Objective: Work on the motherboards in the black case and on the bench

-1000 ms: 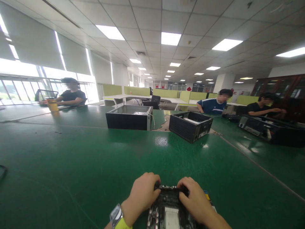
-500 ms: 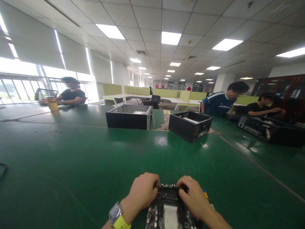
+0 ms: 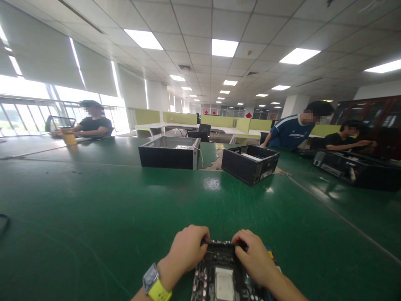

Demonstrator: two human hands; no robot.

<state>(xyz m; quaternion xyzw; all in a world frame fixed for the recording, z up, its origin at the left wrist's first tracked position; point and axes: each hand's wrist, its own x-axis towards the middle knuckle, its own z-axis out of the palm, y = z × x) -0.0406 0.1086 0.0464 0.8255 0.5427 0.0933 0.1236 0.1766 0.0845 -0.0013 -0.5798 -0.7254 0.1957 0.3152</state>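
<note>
A black motherboard (image 3: 200, 288) lies on the green tabletop at the bottom centre, cut off by the lower edge. A pale square metal plate (image 3: 224, 284) sits in its middle. Near its far edge a dark narrow bar (image 3: 221, 247), shaped like a memory stick or its slot, runs crosswise. My left hand (image 3: 189, 246), with a watch on a yellow strap at the wrist, is closed at the bar's left end. At the right end my right hand (image 3: 252, 255) is closed too, thumb and forefinger curled together. Both hands' fingertips are partly hidden.
Two open computer cases (image 3: 169, 156) (image 3: 250, 165) stand across the green table (image 3: 125, 217). Another dark case (image 3: 360, 169) lies at the right. A person in blue (image 3: 291, 131) leans over there, with another seated beside. At the left sits a person (image 3: 95, 123) near an amber container (image 3: 68, 136).
My hands stay at the same ends of the bar, almost still. The person in blue has shifted slightly to the right, and an arm now reaches down to the table.
</note>
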